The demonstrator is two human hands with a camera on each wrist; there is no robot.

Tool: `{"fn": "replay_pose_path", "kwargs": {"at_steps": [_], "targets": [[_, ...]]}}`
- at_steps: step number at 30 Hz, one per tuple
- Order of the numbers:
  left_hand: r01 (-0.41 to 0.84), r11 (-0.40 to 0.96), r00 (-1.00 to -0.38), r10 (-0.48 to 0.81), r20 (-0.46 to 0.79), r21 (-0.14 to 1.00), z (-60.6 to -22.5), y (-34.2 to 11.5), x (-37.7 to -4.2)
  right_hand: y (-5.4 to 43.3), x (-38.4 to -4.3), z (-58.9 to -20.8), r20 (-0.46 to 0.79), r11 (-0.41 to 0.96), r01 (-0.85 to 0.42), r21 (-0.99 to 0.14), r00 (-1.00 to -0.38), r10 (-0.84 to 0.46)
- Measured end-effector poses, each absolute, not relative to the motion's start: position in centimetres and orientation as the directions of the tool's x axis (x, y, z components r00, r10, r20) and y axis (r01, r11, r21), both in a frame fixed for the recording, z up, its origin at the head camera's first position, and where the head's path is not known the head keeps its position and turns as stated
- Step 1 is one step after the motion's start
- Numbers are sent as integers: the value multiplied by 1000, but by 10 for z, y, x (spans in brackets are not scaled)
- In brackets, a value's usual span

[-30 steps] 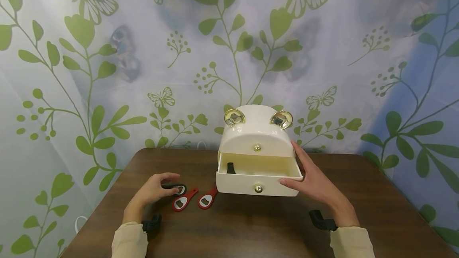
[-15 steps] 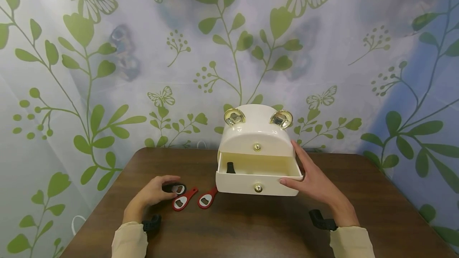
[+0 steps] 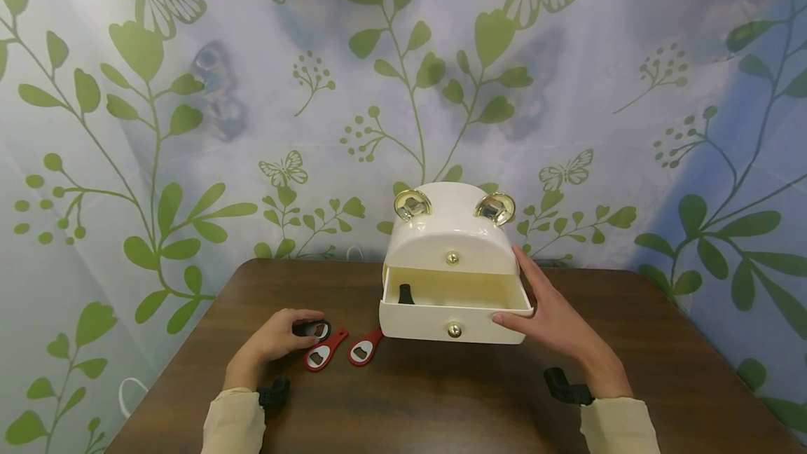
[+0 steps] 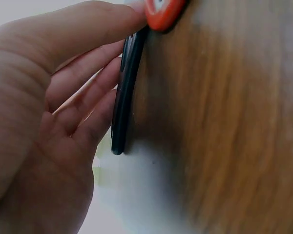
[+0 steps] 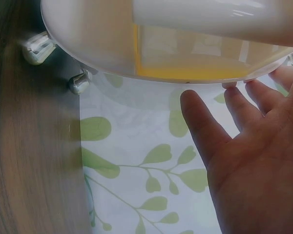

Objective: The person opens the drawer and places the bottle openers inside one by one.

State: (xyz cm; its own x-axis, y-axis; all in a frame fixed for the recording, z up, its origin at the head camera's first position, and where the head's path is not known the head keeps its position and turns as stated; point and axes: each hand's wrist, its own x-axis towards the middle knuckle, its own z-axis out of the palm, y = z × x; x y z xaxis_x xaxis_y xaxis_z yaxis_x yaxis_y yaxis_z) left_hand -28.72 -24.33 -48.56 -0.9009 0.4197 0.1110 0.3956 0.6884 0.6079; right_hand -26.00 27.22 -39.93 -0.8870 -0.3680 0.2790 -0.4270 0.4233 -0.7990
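My left hand [image 3: 277, 338] pinches a black bottle opener [image 4: 129, 92], thumb on one side and fingers on the other; in the head view its pale ringed end [image 3: 321, 330] shows past the fingertips. A red bottle opener [image 3: 317, 358] lies directly below it. Another red bottle opener [image 3: 361, 352] is just right, its handle end hidden by the drawer. A white chest with round gold ears [image 3: 454, 216] stands to the right, its lower drawer [image 3: 416, 322] pulled out. My right hand [image 3: 555, 321] rests on the chest's right side, thumb touching the drawer front, fingers fairly straight.
Inside the drawer, toward its left, is a black handle-like piece [image 3: 405, 293]. Gold knobs mark the upper front [image 3: 452, 258] and the drawer. The brown wooden table [image 3: 441, 405] ends in front of a leaf-and-butterfly patterned curtain [image 3: 302, 125].
My left hand first loosened around the black bottle opener, then closed in and shifted slightly right with it. The right hand, chest and red openers have stayed put.
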Motion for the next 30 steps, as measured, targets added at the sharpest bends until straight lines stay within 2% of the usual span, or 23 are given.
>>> {"fn": "replay_pose_path", "kwargs": {"at_steps": [14, 30], "targets": [[351, 734, -932, 334, 141, 581, -489, -229, -290, 271, -260, -399, 282, 426, -430, -796, -886, -367], [304, 670, -945, 303, 123, 677, -487, -228, -289, 272, -260, -399, 284, 430, -431, -793, -886, -366]]}}
